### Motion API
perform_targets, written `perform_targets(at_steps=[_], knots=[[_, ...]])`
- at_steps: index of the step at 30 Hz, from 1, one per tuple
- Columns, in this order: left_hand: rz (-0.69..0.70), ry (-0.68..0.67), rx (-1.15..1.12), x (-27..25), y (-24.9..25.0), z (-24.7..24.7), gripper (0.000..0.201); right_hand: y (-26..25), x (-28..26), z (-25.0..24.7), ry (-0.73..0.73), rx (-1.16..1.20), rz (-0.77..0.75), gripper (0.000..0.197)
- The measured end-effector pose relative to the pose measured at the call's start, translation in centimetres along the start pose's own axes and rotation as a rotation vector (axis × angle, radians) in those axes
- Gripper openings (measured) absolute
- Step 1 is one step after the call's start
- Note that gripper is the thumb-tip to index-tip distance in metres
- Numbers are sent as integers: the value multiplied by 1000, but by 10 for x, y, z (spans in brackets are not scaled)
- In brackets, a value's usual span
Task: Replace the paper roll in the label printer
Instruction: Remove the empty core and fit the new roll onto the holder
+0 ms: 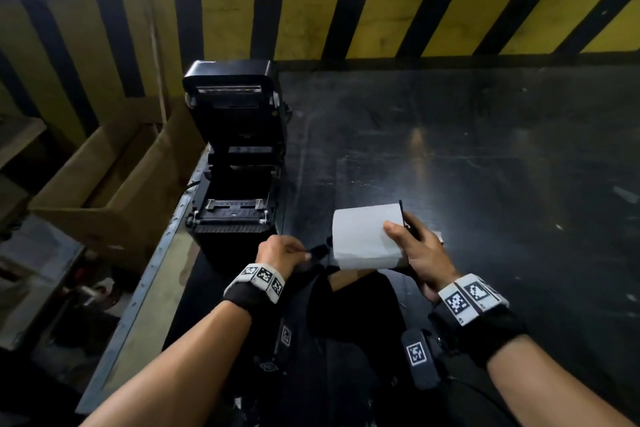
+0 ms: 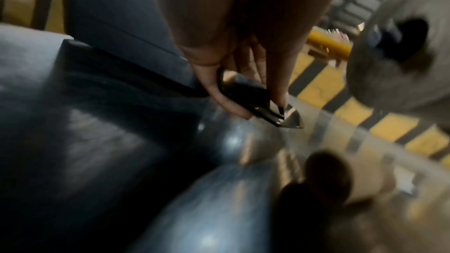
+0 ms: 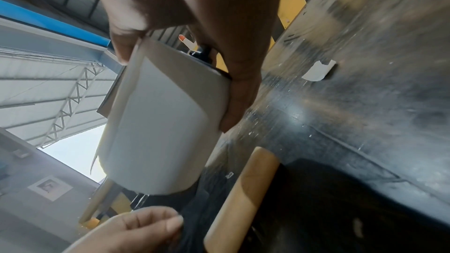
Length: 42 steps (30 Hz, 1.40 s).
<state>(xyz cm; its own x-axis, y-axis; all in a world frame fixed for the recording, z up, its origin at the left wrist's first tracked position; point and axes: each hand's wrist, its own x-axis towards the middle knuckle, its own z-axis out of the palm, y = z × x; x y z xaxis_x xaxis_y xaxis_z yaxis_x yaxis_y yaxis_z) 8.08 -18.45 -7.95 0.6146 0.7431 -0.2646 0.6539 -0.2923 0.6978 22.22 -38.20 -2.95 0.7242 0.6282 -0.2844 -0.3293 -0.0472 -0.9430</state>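
The black label printer (image 1: 239,163) stands open at the table's left edge, its lid (image 1: 230,90) raised and its roll bay (image 1: 239,191) showing no roll. My right hand (image 1: 405,236) grips a white paper roll (image 1: 363,236) just right of the printer, thumb on top and fingers (image 3: 241,88) round its far end, where a black flange (image 1: 401,215) sits. In the right wrist view the roll (image 3: 165,122) fills the middle. My left hand (image 1: 301,255) pinches a flat black holder piece (image 2: 253,101) beside the roll's left end (image 2: 399,45), whose core hole looks dark.
An open cardboard box (image 1: 104,191) sits below the table's left metal edge (image 1: 156,270). A yellow-and-black striped wall (image 1: 381,17) runs behind. The dark tabletop (image 1: 485,149) stretches right; a small white scrap (image 3: 319,70) lies on it near my right hand.
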Motion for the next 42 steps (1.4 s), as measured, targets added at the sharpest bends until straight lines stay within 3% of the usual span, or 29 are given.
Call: perform_targets(at_steps=[4, 7, 13, 19, 23, 25, 28, 32, 38, 42], knots=[[22, 63, -446, 13, 19, -30, 14, -9, -7, 18, 27, 61, -39, 25], [27, 6, -800, 14, 39, -49, 5, -18, -11, 34, 36, 91, -70, 25], [117, -122, -971, 10, 55, -71, 10, -42, -19, 72, 36, 162, -101, 25], [211, -108, -983, 11, 60, -98, 14, -59, -23, 107, 53, 229, -120, 21], [328, -103, -875, 17, 53, -112, 16, -63, -24, 130, 85, 242, -158, 37], [379, -133, -827, 18, 48, -120, 22, -64, -24, 140, 106, 247, -188, 32], [383, -189, -815, 19, 42, -132, 26, -64, -26, 155, 128, 255, -227, 17], [357, -216, -795, 27, 35, -148, 31, -65, -25, 172, 150, 200, -259, 22], [437, -210, -628, 39, 31, -172, 29, -71, -14, 196, 169, 137, -311, 30], [419, -319, -687, 29, 35, -196, 31, -73, -3, 207, 191, 52, -359, 35]])
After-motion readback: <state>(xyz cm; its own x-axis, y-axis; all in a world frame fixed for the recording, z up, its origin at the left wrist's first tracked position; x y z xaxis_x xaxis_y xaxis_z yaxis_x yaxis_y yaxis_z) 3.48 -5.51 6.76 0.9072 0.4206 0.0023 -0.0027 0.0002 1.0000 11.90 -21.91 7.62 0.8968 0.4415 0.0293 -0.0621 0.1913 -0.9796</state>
